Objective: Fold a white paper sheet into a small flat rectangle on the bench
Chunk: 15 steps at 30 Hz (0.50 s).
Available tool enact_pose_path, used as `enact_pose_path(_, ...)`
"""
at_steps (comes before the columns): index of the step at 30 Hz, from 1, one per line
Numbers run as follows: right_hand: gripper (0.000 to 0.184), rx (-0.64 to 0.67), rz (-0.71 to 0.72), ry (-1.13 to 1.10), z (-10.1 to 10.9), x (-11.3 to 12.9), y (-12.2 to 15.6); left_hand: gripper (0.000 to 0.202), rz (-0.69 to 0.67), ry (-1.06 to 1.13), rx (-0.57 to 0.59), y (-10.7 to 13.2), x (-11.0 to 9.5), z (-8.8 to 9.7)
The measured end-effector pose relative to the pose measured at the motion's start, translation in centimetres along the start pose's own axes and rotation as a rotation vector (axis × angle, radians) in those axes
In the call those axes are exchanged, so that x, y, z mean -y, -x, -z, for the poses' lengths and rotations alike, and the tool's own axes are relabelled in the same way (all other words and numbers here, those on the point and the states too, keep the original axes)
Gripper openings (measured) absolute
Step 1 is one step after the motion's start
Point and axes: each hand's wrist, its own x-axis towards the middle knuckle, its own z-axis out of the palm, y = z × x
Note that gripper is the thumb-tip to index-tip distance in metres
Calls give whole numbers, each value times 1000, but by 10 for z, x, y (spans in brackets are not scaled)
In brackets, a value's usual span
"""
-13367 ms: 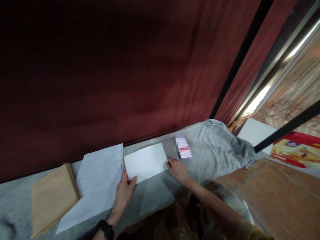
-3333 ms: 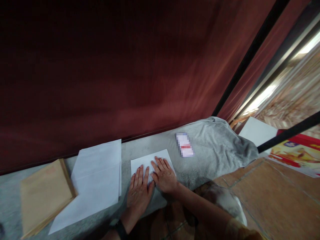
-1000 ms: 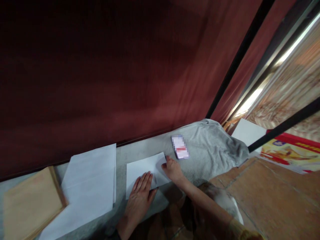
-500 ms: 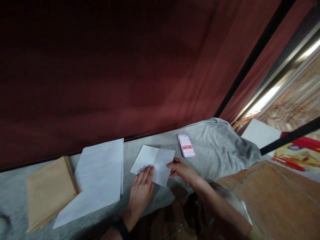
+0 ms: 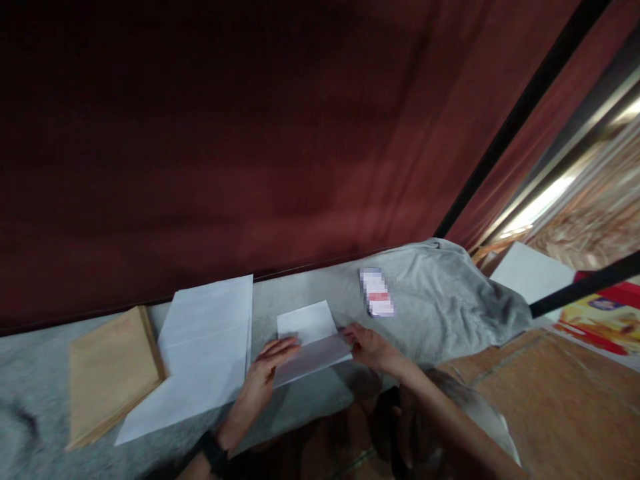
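Observation:
A folded white paper [image 5: 309, 337] lies on the grey cloth-covered table [image 5: 310, 397], its near flap lifted toward me. My left hand [image 5: 266, 373] grips that flap's left edge, thumb on top and fingers beneath. My right hand [image 5: 369, 345] pinches the flap's right edge. Both hands sit near the table's front edge.
A stack of white sheets [image 5: 203, 350] lies left of the folded paper, and brown envelopes [image 5: 113, 370] lie further left. A small blurred card [image 5: 377, 300] rests behind my right hand. A dark red curtain [image 5: 250, 147] hangs behind. Black poles [image 5: 520, 113] stand at right.
The paper has turned square to the table edge. Both hands went from lying on or beside it to gripping the ends of its near flap, which is now raised.

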Motion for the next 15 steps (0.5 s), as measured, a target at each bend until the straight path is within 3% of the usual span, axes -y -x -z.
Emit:
enact_pose_path(2,65,-77,72,221,-9,1,-2,43,-6,44,8,4,3,-6)
enact_pose_path(4,74,-77,201,322,-14,3,-2,45,-19,69,10,7,6,-11)
enact_pose_path(8,57,26,372,382,-15,4,-3,57,-46,46,77,11,4,-7)
enact_pose_path(12,51,69,378,363,-13,4,-3,69,-98,-39,177,15,-2,5)
enact_pose_path(15,44,54,372,341,-13,5,-4,64,-73,-44,136,19,-1,7)
